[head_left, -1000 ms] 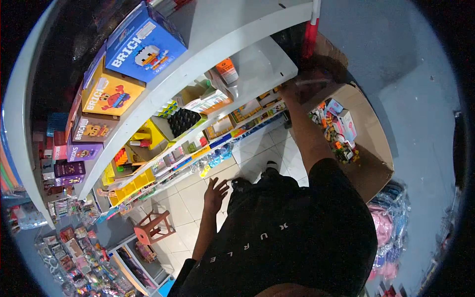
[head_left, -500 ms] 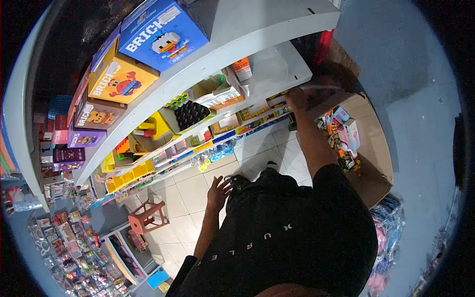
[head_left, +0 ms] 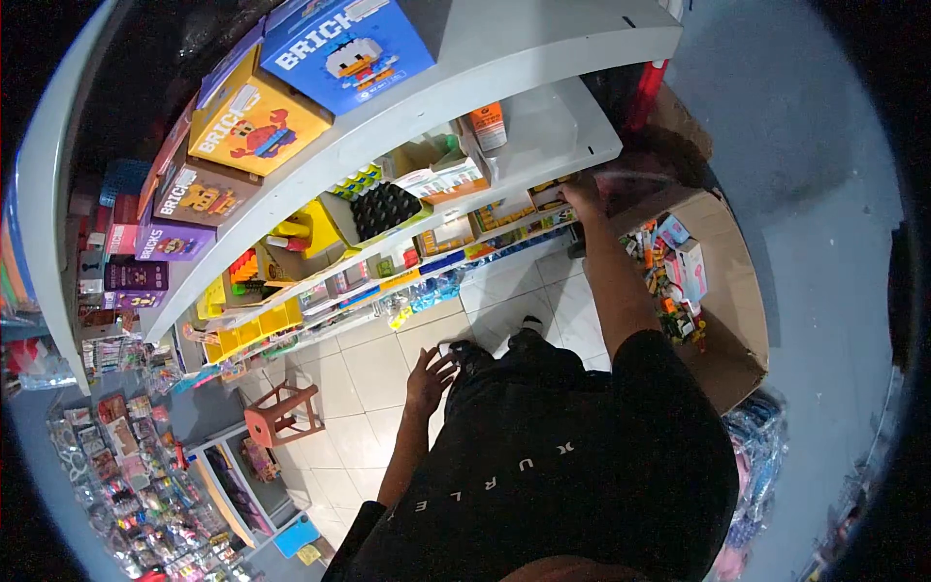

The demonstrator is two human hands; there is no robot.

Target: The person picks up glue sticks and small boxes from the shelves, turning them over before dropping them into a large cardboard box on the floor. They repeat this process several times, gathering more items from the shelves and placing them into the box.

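My right hand [head_left: 585, 197] reaches to the far end of a lower shelf. Its fingers touch or overlap a small open carton [head_left: 550, 193] with yellow and dark items. Shadow and the small size hide what the fingertips do. My left hand [head_left: 427, 381] hangs low beside my dark trousers, above the tiled floor, its fingers apart and nothing in them. Next to the small carton stands another shallow box with yellow-orange packs [head_left: 504, 212]. Close to my right forearm, a large cardboard box [head_left: 737, 315] holds a heap of mixed small toys [head_left: 669, 267].
Boxes marked BRICK, one blue [head_left: 349, 53] and one yellow [head_left: 260, 126], line the upper shelf [head_left: 543, 44]. An orange box [head_left: 488, 126] stands on the shelf below. A reddish plastic stool [head_left: 281, 412] is on the floor at left. Wrapped goods [head_left: 756, 466] lie behind the large cardboard box.
The view has shifted slightly, so the shelves sit a little further right and lower. My right hand stays at the small carton, and more of the carton shows. The left hand has barely moved.
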